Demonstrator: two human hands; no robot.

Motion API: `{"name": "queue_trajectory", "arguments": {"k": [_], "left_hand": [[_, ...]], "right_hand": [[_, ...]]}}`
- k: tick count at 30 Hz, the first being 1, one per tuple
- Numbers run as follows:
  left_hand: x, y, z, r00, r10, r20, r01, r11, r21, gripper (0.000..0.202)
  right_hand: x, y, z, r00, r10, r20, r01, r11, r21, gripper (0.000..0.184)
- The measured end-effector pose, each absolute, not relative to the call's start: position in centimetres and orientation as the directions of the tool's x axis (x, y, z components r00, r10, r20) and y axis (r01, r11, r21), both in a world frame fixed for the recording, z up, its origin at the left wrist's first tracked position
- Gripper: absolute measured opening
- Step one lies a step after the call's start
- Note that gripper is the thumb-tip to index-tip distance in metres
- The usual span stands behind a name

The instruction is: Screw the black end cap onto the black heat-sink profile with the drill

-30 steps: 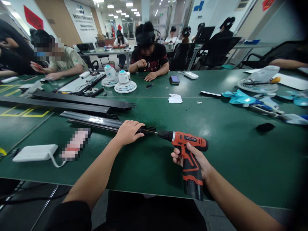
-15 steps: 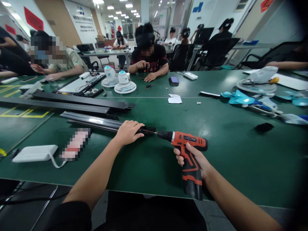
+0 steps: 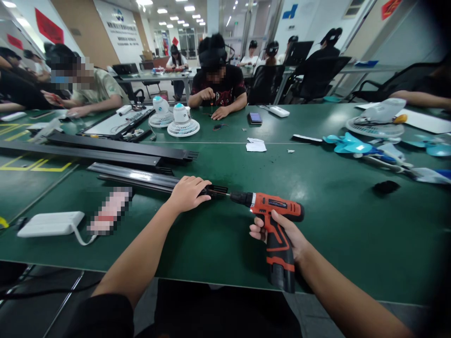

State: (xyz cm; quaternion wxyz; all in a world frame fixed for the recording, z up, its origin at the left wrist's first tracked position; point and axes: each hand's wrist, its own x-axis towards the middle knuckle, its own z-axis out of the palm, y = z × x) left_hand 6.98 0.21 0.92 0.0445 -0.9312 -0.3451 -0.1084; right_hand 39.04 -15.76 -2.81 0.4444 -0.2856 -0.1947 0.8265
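My left hand (image 3: 190,192) is wrapped over the right end of a long black metal profile (image 3: 137,176) lying on the green table. Just right of that hand, the profile's slotted black end (image 3: 218,189) sticks out. Gripped by its handle in my right hand (image 3: 287,230) is an orange and black cordless drill (image 3: 278,204), held level and pointing left. Its bit meets the profile's end; whether it sits in a screw is too small to tell. A small light glows on the drill below the chuck.
More long black profiles (image 3: 116,149) lie behind on the left. A white power bank (image 3: 51,224) is cabled to a blurred phone (image 3: 110,211). White fans (image 3: 182,123) stand further back; blue fan blades (image 3: 347,142) lie on the right. A co-worker (image 3: 218,80) sits opposite with a screwdriver.
The fingers of my right hand have loosened slightly from around the trigger, and the drill's small light now shows. The drill has shifted very slightly; my left hand and the profile stay put.
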Motion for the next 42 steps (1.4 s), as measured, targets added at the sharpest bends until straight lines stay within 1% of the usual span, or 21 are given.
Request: {"name": "queue_trajectory", "arguments": {"k": [7,10,13,15,17,20,24,32,38,42], "left_hand": [[7.0,0.1,1.1,0.737,0.636,0.228,0.655,-0.755,-0.011,0.045],[7.0,0.1,1.1,0.736,0.638,0.227,0.656,-0.754,-0.009,0.045],[7.0,0.1,1.1,0.737,0.636,0.227,0.655,-0.756,-0.01,0.045],[7.0,0.2,1.1,0.738,0.635,0.228,0.654,-0.756,-0.01,0.045],[7.0,0.2,1.1,0.737,0.635,0.23,0.654,-0.757,-0.007,0.045],[7.0,0.2,1.0,0.736,0.636,0.232,0.655,-0.756,-0.005,0.045],[7.0,0.2,1.0,0.734,0.638,0.233,0.657,-0.754,-0.006,0.046],[7.0,0.2,1.0,0.734,0.637,0.233,0.655,-0.755,0.001,0.047],[7.0,0.2,0.9,0.737,0.636,0.229,0.654,-0.757,0.001,0.047],[7.0,0.1,0.9,0.734,0.638,0.233,0.656,-0.755,0.0,0.047]], "right_hand": [[39.0,-15.8,-2.7,-0.415,0.856,-0.307,-0.641,-0.515,-0.569,0.038],[39.4,-15.9,-2.6,-0.429,0.834,-0.347,-0.617,-0.551,-0.561,0.04],[39.7,-15.9,-2.2,-0.438,0.804,-0.401,-0.576,-0.594,-0.562,0.047],[39.5,-15.8,-1.7,-0.392,0.809,-0.439,-0.56,-0.588,-0.584,0.049],[39.2,-15.8,-1.2,-0.306,0.829,-0.468,-0.548,-0.556,-0.625,0.044],[38.6,-15.8,-0.5,-0.244,0.842,-0.482,-0.56,-0.528,-0.638,0.04],[38.4,-15.9,-0.1,-0.185,0.825,-0.534,-0.549,-0.537,-0.64,0.045],[39.0,-16.0,-0.7,-0.171,0.841,-0.514,-0.53,-0.518,-0.672,0.048],[39.6,-16.0,-2.0,-0.192,0.841,-0.505,-0.543,-0.52,-0.66,0.054],[39.6,-16.0,-2.0,-0.21,0.847,-0.488,-0.538,-0.517,-0.666,0.053]]}}
